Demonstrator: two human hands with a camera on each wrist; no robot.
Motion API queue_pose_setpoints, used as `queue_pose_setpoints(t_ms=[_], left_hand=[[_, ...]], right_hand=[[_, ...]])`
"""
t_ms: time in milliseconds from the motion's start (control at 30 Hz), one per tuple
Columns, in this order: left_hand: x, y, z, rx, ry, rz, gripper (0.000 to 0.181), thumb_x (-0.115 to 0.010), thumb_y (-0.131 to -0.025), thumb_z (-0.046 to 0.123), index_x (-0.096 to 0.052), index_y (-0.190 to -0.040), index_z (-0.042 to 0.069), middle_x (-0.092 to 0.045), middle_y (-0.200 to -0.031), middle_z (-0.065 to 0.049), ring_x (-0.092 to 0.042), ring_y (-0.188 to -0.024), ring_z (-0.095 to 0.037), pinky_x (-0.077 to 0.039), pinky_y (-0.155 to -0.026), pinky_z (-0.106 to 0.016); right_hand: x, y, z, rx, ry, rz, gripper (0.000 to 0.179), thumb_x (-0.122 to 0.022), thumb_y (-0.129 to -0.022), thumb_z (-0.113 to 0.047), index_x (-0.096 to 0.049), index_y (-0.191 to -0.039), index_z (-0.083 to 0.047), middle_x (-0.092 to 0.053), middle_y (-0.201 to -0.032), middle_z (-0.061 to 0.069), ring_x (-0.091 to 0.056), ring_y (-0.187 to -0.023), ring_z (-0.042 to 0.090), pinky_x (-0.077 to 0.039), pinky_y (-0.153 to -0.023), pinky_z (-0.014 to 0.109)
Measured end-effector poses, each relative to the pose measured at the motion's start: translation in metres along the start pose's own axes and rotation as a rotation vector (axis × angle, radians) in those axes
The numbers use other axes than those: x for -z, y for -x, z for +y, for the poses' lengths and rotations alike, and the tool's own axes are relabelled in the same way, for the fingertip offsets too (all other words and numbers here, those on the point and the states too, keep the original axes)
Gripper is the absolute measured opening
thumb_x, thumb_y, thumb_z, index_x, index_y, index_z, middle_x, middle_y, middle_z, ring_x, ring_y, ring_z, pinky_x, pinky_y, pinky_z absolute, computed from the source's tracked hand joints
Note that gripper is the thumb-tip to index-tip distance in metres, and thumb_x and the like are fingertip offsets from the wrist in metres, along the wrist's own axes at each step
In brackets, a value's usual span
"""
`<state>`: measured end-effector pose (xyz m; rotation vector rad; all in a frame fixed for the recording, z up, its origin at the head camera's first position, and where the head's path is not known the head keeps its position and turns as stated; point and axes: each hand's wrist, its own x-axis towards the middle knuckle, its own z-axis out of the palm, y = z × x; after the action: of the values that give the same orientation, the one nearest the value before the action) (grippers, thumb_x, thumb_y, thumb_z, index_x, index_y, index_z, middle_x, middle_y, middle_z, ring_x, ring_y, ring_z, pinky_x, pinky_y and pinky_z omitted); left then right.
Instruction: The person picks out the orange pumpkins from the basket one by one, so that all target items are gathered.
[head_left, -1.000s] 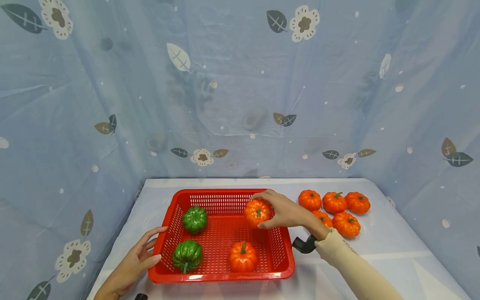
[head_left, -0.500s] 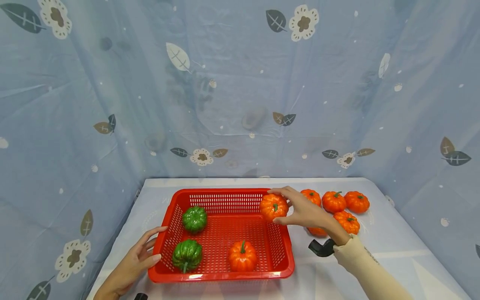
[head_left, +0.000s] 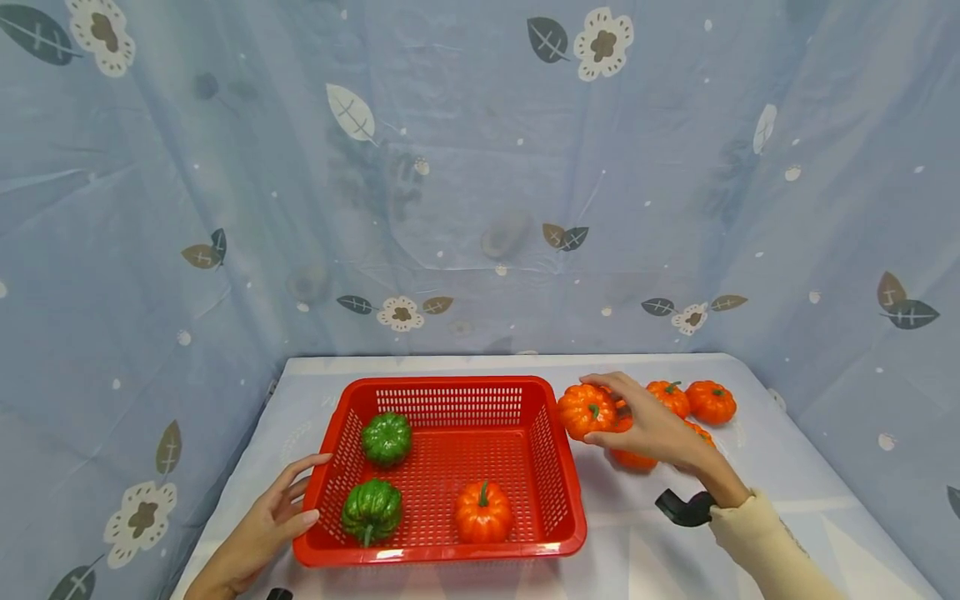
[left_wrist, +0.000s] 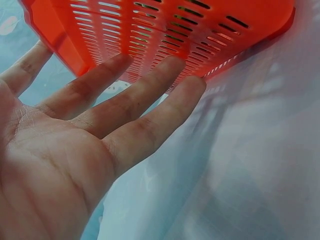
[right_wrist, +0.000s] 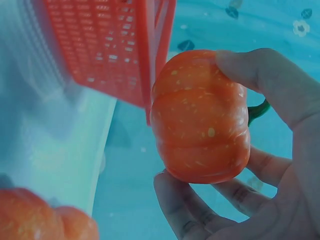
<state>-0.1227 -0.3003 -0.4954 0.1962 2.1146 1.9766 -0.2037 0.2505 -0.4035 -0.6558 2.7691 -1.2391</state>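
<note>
My right hand (head_left: 645, 421) pinches a small orange pumpkin (head_left: 587, 411) between thumb and fingers, just beyond the red basket's right rim. In the right wrist view this pumpkin (right_wrist: 202, 120) shows its ribbed side and green stem, off the table. The red plastic basket (head_left: 442, 552) holds two green pumpkin-like vegetables, one farther back (head_left: 387, 439) and one nearer (head_left: 372, 511), plus an orange pumpkin (head_left: 483, 512) at front right. At the basket's left side, my left hand (head_left: 262, 525) has its fingers extended against the rim and wall. The left wrist view shows those fingers (left_wrist: 145, 130) spread and nearly straight.
Several orange pumpkins (head_left: 710, 403) sit on the white-covered table (head_left: 780, 492) right of the basket, some partly behind my right hand. A blue patterned curtain (head_left: 480, 200) closes off the back and sides.
My right hand has carried the orange pumpkin rightward, from above the basket's inside to outside its right rim. The left hand and the other basket contents have stayed put.
</note>
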Motion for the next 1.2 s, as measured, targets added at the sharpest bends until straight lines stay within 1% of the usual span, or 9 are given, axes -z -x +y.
queue_pose_setpoints(t_ms=[233,333,500,667,767,900,1000,1100,1200], left_hand=[[-0.001,0.000,0.000,0.014,-0.012,0.012,0.068,-0.061,-0.101,0.008,-0.026,-0.159,0.016,-0.033,-0.154,-0.033,-0.054,-0.128,-0.039,-0.058,-0.090,-0.046],[-0.001,-0.001,0.001,0.022,-0.016,0.022,0.068,-0.062,-0.101,0.008,-0.027,-0.159,0.017,-0.033,-0.155,-0.031,-0.054,-0.128,-0.038,-0.058,-0.091,-0.045],[-0.001,-0.002,0.000,0.033,-0.016,0.028,0.067,-0.062,-0.101,0.009,-0.028,-0.159,0.019,-0.034,-0.154,-0.029,-0.055,-0.127,-0.035,-0.057,-0.092,-0.044],[0.000,-0.001,0.000,0.018,-0.014,0.017,0.066,-0.060,-0.102,0.008,-0.027,-0.159,0.018,-0.034,-0.154,-0.030,-0.058,-0.125,-0.029,-0.057,-0.092,-0.043],[0.001,0.000,-0.001,0.010,-0.014,0.015,0.066,-0.059,-0.102,0.007,-0.027,-0.159,0.017,-0.034,-0.154,-0.031,-0.060,-0.123,-0.026,-0.057,-0.091,-0.042],[0.001,-0.001,-0.001,0.014,-0.020,0.030,0.065,-0.060,-0.102,0.008,-0.028,-0.159,0.017,-0.035,-0.154,-0.031,-0.059,-0.123,-0.029,-0.058,-0.090,-0.043],[0.000,-0.001,0.000,0.018,-0.023,0.039,0.066,-0.060,-0.102,0.008,-0.028,-0.158,0.018,-0.036,-0.154,-0.030,-0.058,-0.124,-0.031,-0.058,-0.090,-0.043],[-0.001,-0.001,0.000,0.019,-0.022,0.039,0.066,-0.061,-0.102,0.008,-0.028,-0.158,0.018,-0.036,-0.153,-0.030,-0.059,-0.123,-0.029,-0.058,-0.090,-0.043],[-0.002,-0.001,0.000,0.022,-0.025,0.040,0.067,-0.061,-0.101,0.009,-0.028,-0.158,0.018,-0.036,-0.153,-0.030,-0.058,-0.123,-0.029,-0.058,-0.090,-0.043]], right_hand=[[0.012,0.017,0.023,0.017,0.046,0.048,0.078,-0.085,-0.084,-0.045,-0.048,-0.151,-0.027,-0.050,-0.147,-0.004,-0.055,-0.123,0.024,-0.049,-0.100,0.054],[0.018,0.026,0.032,-0.001,0.070,0.085,0.079,-0.084,-0.085,-0.045,-0.048,-0.151,-0.020,-0.050,-0.148,0.000,-0.055,-0.122,0.028,-0.049,-0.098,0.056],[0.031,0.044,0.048,-0.064,0.097,0.138,0.079,-0.084,-0.085,-0.043,-0.048,-0.150,-0.016,-0.050,-0.146,0.012,-0.056,-0.117,0.036,-0.052,-0.093,0.057],[0.045,0.062,0.065,-0.144,0.106,0.163,0.079,-0.083,-0.088,-0.042,-0.045,-0.152,-0.017,-0.047,-0.146,0.018,-0.058,-0.111,0.036,-0.055,-0.086,0.042],[0.053,0.071,0.075,-0.182,0.120,0.179,0.080,-0.082,-0.089,-0.040,-0.043,-0.154,-0.013,-0.046,-0.147,0.021,-0.058,-0.110,0.036,-0.054,-0.081,0.034],[0.062,0.083,0.085,-0.257,0.104,0.194,0.084,-0.080,-0.091,-0.039,-0.037,-0.155,-0.006,-0.044,-0.145,0.028,-0.057,-0.112,0.044,-0.056,-0.079,0.039],[0.069,0.090,0.095,-0.322,0.086,0.202,0.088,-0.077,-0.093,-0.042,-0.032,-0.158,-0.004,-0.039,-0.148,0.033,-0.053,-0.116,0.049,-0.056,-0.081,0.049],[0.077,0.098,0.107,-0.368,0.072,0.207,0.090,-0.073,-0.095,-0.045,-0.027,-0.160,-0.003,-0.033,-0.152,0.035,-0.050,-0.118,0.052,-0.056,-0.083,0.055],[0.086,0.106,0.119,-0.387,0.070,0.213,0.089,-0.071,-0.097,-0.043,-0.025,-0.160,-0.001,-0.033,-0.152,0.037,-0.048,-0.119,0.052,-0.057,-0.081,0.051]])
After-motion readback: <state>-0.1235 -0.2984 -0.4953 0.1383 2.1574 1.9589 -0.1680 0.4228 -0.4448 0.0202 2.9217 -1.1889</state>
